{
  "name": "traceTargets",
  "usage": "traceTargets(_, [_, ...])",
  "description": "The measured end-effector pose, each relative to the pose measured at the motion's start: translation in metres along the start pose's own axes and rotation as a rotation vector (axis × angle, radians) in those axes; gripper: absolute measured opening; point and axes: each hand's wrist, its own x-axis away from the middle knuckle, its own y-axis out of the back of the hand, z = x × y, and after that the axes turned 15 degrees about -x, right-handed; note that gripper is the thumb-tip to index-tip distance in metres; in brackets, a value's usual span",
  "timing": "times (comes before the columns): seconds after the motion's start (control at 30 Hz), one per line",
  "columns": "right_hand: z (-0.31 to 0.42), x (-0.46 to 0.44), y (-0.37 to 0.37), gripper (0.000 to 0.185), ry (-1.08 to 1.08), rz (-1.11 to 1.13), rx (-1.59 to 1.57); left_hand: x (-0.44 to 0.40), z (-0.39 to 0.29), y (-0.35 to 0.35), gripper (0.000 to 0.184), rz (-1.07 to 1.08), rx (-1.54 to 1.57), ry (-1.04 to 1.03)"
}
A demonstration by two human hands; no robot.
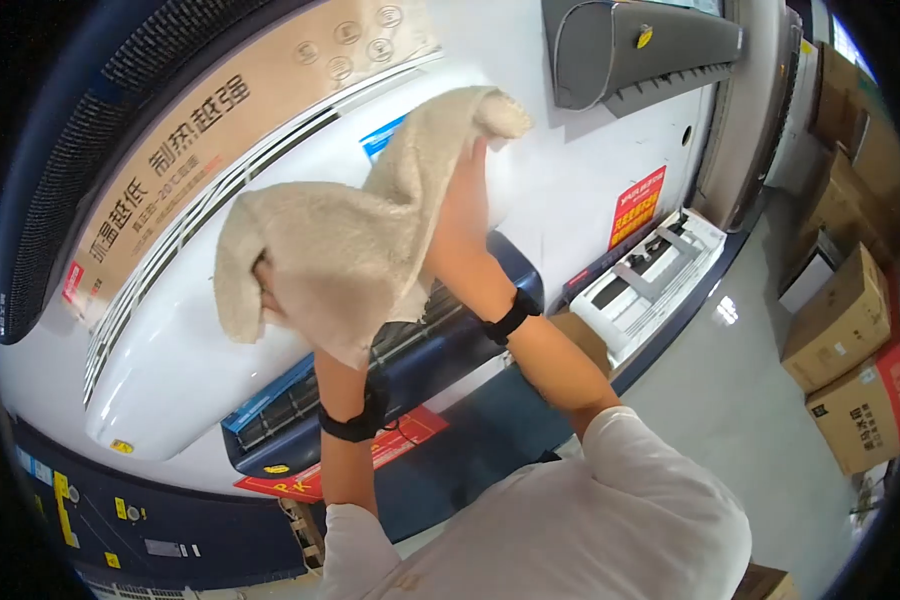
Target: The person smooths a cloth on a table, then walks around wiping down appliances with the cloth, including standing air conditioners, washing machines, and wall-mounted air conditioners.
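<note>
A beige towel [340, 240] is draped over the middle of a white wall-type air conditioner [160, 390], covering much of its glossy front. My left hand [268, 300] grips the towel's left part; a few fingers show at the cloth's edge and the rest is hidden. Farther right, my right hand [465, 200] holds the other part, bunched up, with its fingertips under the cloth. A blue sticker [380, 137] on the unit shows just behind the towel. Black bands circle both wrists.
A dark blue air conditioner [420, 350] lies nearer to me, beside a red sign [410, 440]. A printed cardboard box [210, 130] runs behind the white unit. A grey unit [640, 55] hangs at upper right. Cardboard boxes [840, 320] stand on the floor to the right.
</note>
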Motion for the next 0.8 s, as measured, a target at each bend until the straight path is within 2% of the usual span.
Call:
traceTargets(0.13, [-0.013, 0.042, 0.028, 0.075, -0.202, -0.034, -0.226, 0.019, -0.010, -0.068, 0.053, -0.077, 0.041, 0.191])
traceTargets(0.2, [-0.026, 0.060, 0.028, 0.075, -0.382, -0.040, -0.479, 0.029, -0.048, -0.053, 0.053, 0.019, -0.194, 0.107])
traceTargets(0.23, [-0.037, 0.065, 0.025, 0.075, -0.463, -0.073, -0.626, 0.029, -0.035, -0.059, 0.065, 0.150, -0.269, -0.007])
traceTargets(0.27, [-0.039, 0.061, 0.027, 0.076, -0.542, -0.118, -0.766, 0.011, -0.056, -0.048, 0.065, 0.099, -0.208, 0.010])
traceTargets(0.33, [-0.032, 0.040, 0.040, 0.075, -0.363, -0.100, -0.458, -0.020, -0.088, -0.016, 0.067, 0.002, -0.096, 0.058])
traceTargets(0.37, [-0.023, 0.023, 0.044, 0.076, -0.393, -0.086, -0.480, -0.032, -0.077, -0.020, 0.075, -0.031, -0.031, 0.100])
traceTargets(0.43, [-0.011, -0.001, 0.039, 0.076, -0.383, -0.040, -0.472, -0.053, -0.072, -0.015, 0.073, -0.123, 0.051, 0.086])
traceTargets(0.5, [-0.002, -0.004, 0.025, 0.077, -0.232, 0.011, -0.357, -0.057, -0.062, -0.008, 0.066, -0.271, -0.323, -0.027])
traceTargets(0.67, [-0.006, 0.062, 0.007, 0.075, 0.069, 0.300, -0.116, 0.025, 0.009, -0.070, 0.054, -0.082, -0.066, 0.149])
traceTargets(0.7, [-0.012, 0.076, 0.012, 0.073, -0.123, 0.411, -0.290, 0.049, 0.024, -0.073, 0.052, -0.035, -0.022, 0.192])
traceTargets(0.73, [-0.024, 0.095, 0.019, 0.072, -0.120, 0.473, -0.269, 0.071, 0.032, -0.066, 0.050, 0.012, 0.026, 0.240])
traceTargets(0.77, [-0.037, 0.115, 0.027, 0.072, -0.115, 0.534, -0.248, 0.072, 0.029, -0.044, 0.047, 0.049, -0.067, 0.140])
traceTargets(0.8, [-0.049, 0.123, 0.024, 0.073, 0.116, 0.511, -0.046, 0.057, 0.016, -0.016, 0.045, 0.076, -0.155, 0.037])
